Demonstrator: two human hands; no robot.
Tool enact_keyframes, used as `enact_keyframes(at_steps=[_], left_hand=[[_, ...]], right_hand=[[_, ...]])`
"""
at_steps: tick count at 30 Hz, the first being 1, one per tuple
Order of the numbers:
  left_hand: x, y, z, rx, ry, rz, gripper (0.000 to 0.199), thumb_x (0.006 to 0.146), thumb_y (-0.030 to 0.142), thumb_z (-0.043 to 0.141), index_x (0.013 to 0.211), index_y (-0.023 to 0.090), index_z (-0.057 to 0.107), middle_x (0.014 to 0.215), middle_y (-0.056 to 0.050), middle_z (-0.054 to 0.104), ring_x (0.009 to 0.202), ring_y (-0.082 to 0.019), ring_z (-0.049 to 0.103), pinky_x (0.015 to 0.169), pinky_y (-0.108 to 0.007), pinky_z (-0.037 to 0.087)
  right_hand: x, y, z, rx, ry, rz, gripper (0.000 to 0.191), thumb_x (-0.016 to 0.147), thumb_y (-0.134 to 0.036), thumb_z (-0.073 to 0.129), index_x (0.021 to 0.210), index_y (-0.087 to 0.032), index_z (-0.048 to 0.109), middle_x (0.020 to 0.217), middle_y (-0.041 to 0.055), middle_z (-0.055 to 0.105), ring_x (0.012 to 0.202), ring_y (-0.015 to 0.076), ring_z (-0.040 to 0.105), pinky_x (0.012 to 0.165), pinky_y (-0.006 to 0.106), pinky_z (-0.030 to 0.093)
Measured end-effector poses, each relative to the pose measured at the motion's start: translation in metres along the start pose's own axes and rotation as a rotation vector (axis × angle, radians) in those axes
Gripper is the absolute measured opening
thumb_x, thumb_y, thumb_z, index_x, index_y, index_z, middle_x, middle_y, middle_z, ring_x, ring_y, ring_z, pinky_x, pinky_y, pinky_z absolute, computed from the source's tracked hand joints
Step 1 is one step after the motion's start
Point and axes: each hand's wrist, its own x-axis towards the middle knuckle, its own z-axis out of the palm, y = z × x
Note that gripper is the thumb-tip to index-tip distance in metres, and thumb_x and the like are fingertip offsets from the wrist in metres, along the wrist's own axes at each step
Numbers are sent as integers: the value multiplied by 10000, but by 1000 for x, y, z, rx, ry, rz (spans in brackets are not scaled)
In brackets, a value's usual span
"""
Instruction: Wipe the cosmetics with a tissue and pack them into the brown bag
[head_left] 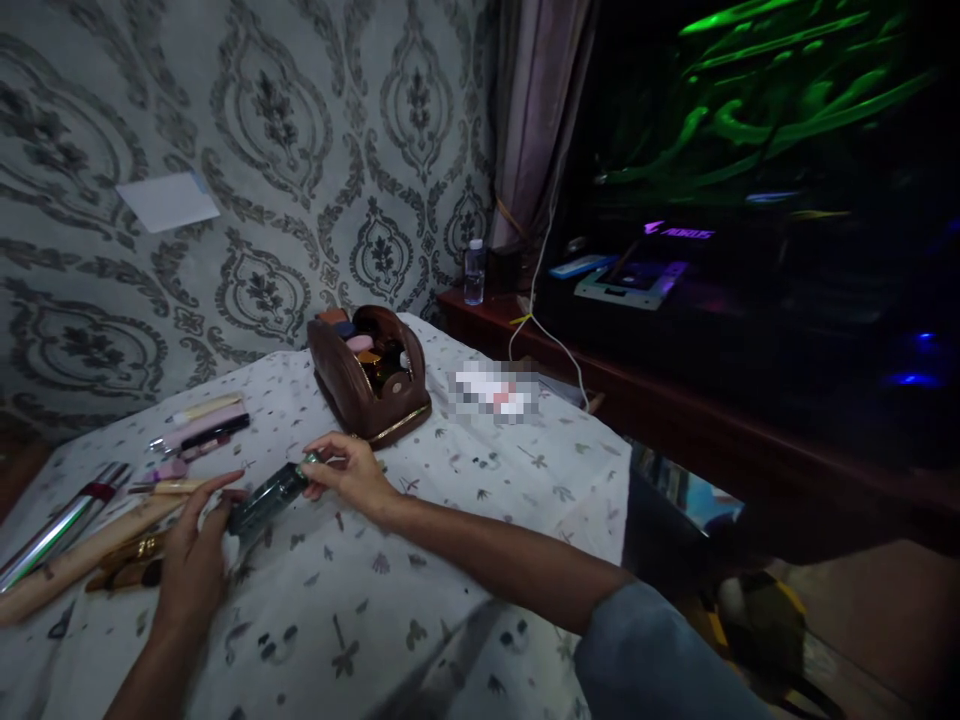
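A dark green see-through bottle is held slanted above the cloth between my two hands. My right hand pinches its light green top end with thumb and fingers. At the lower end, my left hand is closed round the base, its index finger stretched along the far side. A small white patch shows by the left palm; I cannot tell what it is. Behind my right hand stands an open brown cosmetic bag, filled with several small items. Makeup brushes with gold parts lie beside my left hand.
Several tubes and pens, including a black one, lie at the left on the patterned tablecloth. A shiny silver tube and a long beige thing lie nearer. A clear bottle stands on the dark red desk; a white cable hangs there.
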Motion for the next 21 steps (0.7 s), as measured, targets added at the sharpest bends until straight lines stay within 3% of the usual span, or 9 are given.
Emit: enact_keyframes(at_steps=[3,9,12,15,18,21], left_hand=[[3,4,-1,-1,-110,-49,500,902,554,368,1147,209,633,1010,-51,706,970,-250,659,840,-344,522],[2,23,1,37,-395,133,562,928,587,330,1233,201,603,1100,-63,717,1037,-246,660,915,-335,507],[2,41,7,7,-403,141,603,934,588,304,1303,185,559,1131,-78,706,1062,-248,657,940,-346,506],[7,54,11,-22,-391,95,653,940,578,288,1432,170,423,1069,-79,709,998,-244,678,859,-347,538],[13,53,13,-33,-453,114,678,926,571,340,1460,155,382,1031,-81,711,978,-258,682,831,-352,545],[17,45,13,-12,-506,148,706,861,549,500,1453,179,396,1152,-89,693,1080,-291,655,874,-366,539]], right_hand=[[1,-2,-2,-26,-8,-9,595,522,-570,855,894,-168,622,662,-72,592,513,115,638,511,238,519],[0,2,-4,-85,-100,-19,583,571,-569,836,935,-157,642,654,-64,583,482,86,579,510,225,492],[-5,7,-2,-91,-215,15,593,589,-584,822,959,-156,643,666,-52,594,495,87,573,540,235,497],[-8,10,0,-74,-280,40,604,587,-587,825,961,-154,631,696,-40,603,523,96,588,566,242,497],[-8,11,1,-71,-278,41,599,592,-600,815,943,-158,615,665,-47,598,520,102,589,565,242,490],[-7,11,2,-99,-218,28,598,555,-599,827,910,-163,623,640,-56,584,530,99,576,566,238,478]])
